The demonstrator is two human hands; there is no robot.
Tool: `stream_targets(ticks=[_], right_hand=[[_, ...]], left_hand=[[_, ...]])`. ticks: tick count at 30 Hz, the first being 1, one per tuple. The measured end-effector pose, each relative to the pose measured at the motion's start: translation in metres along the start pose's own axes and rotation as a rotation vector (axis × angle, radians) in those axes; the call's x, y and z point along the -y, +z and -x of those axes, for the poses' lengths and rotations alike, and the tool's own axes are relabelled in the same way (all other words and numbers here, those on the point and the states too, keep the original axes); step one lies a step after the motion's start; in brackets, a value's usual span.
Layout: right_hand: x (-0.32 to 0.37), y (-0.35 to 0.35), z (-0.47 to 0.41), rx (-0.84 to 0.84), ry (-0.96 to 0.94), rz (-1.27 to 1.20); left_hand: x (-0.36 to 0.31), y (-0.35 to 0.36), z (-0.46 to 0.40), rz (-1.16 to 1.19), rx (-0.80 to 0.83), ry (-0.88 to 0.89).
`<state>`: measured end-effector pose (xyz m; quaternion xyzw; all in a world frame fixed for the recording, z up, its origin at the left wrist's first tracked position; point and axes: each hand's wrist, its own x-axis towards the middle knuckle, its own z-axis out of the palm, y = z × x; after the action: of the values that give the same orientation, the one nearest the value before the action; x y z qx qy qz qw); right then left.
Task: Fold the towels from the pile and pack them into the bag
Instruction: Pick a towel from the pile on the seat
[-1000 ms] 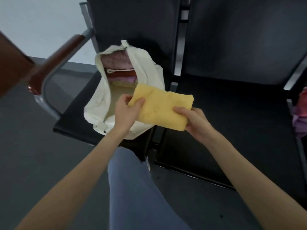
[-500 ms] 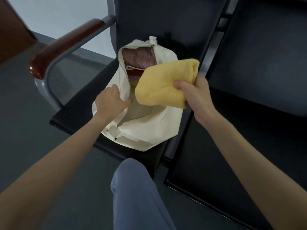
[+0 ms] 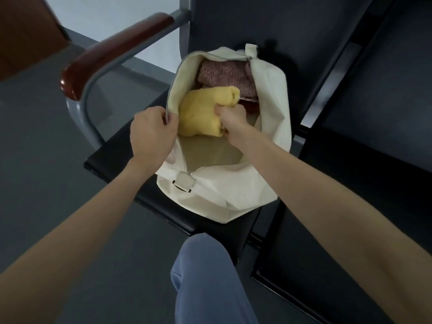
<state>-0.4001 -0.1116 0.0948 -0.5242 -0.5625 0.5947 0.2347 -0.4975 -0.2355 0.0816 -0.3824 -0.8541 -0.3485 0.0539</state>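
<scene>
The right hand (image 3: 231, 120) is closed around the folded yellow towel (image 3: 201, 113) inside the mouth of the bag (image 3: 233, 195), just in front of the pink towel (image 3: 224, 74). The left hand (image 3: 152, 134) pinches the zipper edge, holding the opening wide. The towel's long axis runs across the opening, with bare lining nearer the person.

Both forearms are seen bare to the elbows; no sleeves, watch or rings are shown on the left hand (image 3: 152, 134) or the right hand (image 3: 233, 122). One knee (image 3: 205, 265) is covered by plain blue-grey trousers of smooth cloth, with soft folds at the bend.
</scene>
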Motion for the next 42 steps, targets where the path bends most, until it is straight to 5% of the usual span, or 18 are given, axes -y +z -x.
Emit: stream_targets(ticks=[5, 10, 12, 18, 26, 35, 42], right_hand=[[-0.024, 0.012, -0.01, -0.063, 0.009, 0.369], [-0.042, 0.016, 0.002, -0.145, -0.532, 1.089], [-0.041, 0.013, 0.001, 0.006, -0.689, 1.345], [-0.041, 0.021, -0.019, 0.596, -0.206, 1.652], [-0.034, 0.01, -0.031, 0.744, -0.333, 1.8], [-0.034, 0.004, -0.044, 0.683, -0.432, 1.861], [-0.023, -0.01, -0.018, 0.575, -0.387, 1.559]], left_hand=[[0.002, 0.001, -0.001, -0.014, 0.012, 0.001], [0.006, -0.001, -0.001, -0.005, 0.022, 0.039], [0.004, -0.002, 0.001, -0.006, 0.036, 0.042], [0.002, -0.001, 0.002, 0.019, 0.063, 0.041], [0.004, -0.001, 0.001, -0.004, 0.055, 0.03], [0.005, 0.002, 0.005, -0.104, 0.116, 0.043], [0.0, -0.014, 0.008, -0.169, 0.236, -0.013]])
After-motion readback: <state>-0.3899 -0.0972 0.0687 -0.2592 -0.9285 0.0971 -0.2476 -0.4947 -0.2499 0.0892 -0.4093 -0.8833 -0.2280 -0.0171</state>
